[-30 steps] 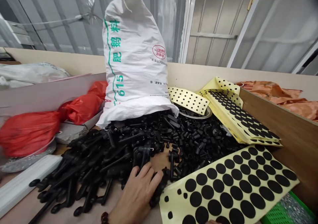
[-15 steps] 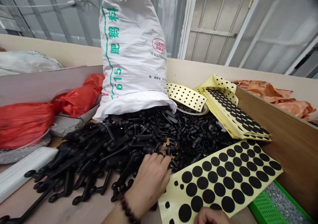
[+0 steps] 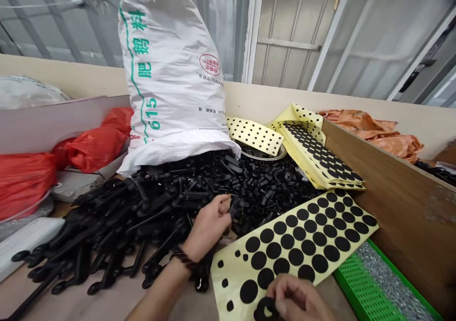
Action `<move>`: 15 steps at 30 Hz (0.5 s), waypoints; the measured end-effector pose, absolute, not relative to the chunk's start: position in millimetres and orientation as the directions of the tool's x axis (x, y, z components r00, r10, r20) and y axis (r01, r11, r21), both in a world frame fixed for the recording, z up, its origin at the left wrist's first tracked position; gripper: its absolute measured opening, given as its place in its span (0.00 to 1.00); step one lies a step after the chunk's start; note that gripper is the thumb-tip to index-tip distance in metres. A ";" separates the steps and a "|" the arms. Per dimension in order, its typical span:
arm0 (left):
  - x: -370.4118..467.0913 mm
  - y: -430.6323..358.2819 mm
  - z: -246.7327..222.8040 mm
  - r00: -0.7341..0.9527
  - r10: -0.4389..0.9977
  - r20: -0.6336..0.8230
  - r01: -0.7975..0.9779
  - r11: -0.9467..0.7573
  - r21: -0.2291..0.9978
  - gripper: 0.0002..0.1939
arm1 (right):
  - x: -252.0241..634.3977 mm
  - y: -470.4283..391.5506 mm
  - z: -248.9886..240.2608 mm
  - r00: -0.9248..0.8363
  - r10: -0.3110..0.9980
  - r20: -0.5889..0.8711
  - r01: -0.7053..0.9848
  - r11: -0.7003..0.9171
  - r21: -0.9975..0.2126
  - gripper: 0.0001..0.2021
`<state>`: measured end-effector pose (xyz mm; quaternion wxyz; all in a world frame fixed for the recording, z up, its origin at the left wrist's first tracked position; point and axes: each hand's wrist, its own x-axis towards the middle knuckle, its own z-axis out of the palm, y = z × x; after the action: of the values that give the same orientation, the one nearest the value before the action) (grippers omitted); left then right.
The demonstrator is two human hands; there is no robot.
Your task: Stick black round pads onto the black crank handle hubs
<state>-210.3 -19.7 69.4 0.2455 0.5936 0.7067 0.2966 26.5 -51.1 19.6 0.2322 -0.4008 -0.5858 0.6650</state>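
Note:
My left hand [image 3: 208, 223], with a dark beaded bracelet at the wrist, is over the front of a heap of small black plastic parts [image 3: 261, 181]. Its thumb and fingers pinch a small black plastic part [image 3: 235, 207], blurred and partly hidden. At the bottom edge my right hand [image 3: 299, 298] is closed on a black ring-shaped piece [image 3: 266, 307] over the near end of a yellow sheet of round black pads [image 3: 295, 257]. Whether that piece touches the sheet, I cannot tell. Left of my left hand lie many black crank-like handles [image 3: 117, 216].
A white woven sack [image 3: 174, 74] stands open-mouthed behind the heap. Red bags [image 3: 89, 145] lie left. More yellow pad sheets [image 3: 320, 157] lean by a wooden board [image 3: 392, 202]. A green basket [image 3: 370, 287] with small metal pieces is at right, a metal bowl [image 3: 263, 157] behind.
My left hand has risen slightly from the heap with a small black part in its fingers. My right hand has come further into view with a black ring-shaped piece. The view has shifted right.

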 end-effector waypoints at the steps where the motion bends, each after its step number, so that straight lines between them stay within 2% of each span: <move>1: -212.1 -28.3 73.0 -0.168 0.986 -0.010 0.628 0.115 0.770 0.21 | 27.9 -51.1 22.6 -0.565 0.793 -0.228 0.093 -0.213 -0.973 0.12; 3: -211.3 -49.3 77.1 -0.131 0.990 -0.054 0.381 0.101 0.919 0.22 | 30.2 -50.5 29.3 -0.557 0.810 -0.182 -0.036 -0.242 -0.970 0.12; 4: -208.6 -60.7 77.1 -0.107 0.990 -0.086 0.185 0.105 0.977 0.23 | 30.7 -50.0 32.7 -0.547 0.817 -0.182 -0.083 -0.269 -0.959 0.11; 6: -199.0 -82.6 71.9 -0.040 0.983 -0.179 -0.166 0.170 0.971 0.25 | 30.0 -49.0 38.8 -0.532 0.824 -0.197 -0.164 -0.328 -0.930 0.10; 7: -192.7 -92.0 67.0 0.002 0.974 -0.226 -0.271 0.218 0.937 0.25 | 28.7 -48.8 41.3 -0.533 0.822 -0.203 -0.205 -0.358 -0.911 0.09; 8: -186.2 -100.1 61.1 0.045 0.962 -0.268 -0.305 0.269 0.914 0.25 | 26.9 -48.7 43.3 -0.540 0.815 -0.209 -0.244 -0.389 -0.889 0.08; 10: -173.9 -111.7 47.7 0.120 0.943 -0.311 -0.267 0.332 0.905 0.22 | 22.7 -49.3 45.7 -0.560 0.802 -0.210 -0.307 -0.436 -0.846 0.07; 12: -165.1 -118.1 34.5 0.125 0.956 -0.265 -0.078 0.276 0.958 0.19 | 19.3 -50.7 45.8 -0.579 0.787 -0.215 -0.325 -0.465 -0.824 0.07; 14: -160.3 -121.8 22.0 0.086 0.993 -0.086 0.255 0.062 0.965 0.17 | 17.8 -52.5 43.7 -0.584 0.780 -0.224 -0.317 -0.474 -0.822 0.07; 15: -159.1 -123.3 15.8 0.080 0.995 0.054 0.438 -0.084 0.895 0.16 | 17.9 -53.4 41.9 -0.581 0.781 -0.231 -0.310 -0.474 -0.824 0.06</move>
<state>-159.1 -123.3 15.8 0.3719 0.6338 0.5655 0.3744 17.9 -53.4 41.9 0.3401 -0.3067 -0.3840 0.8018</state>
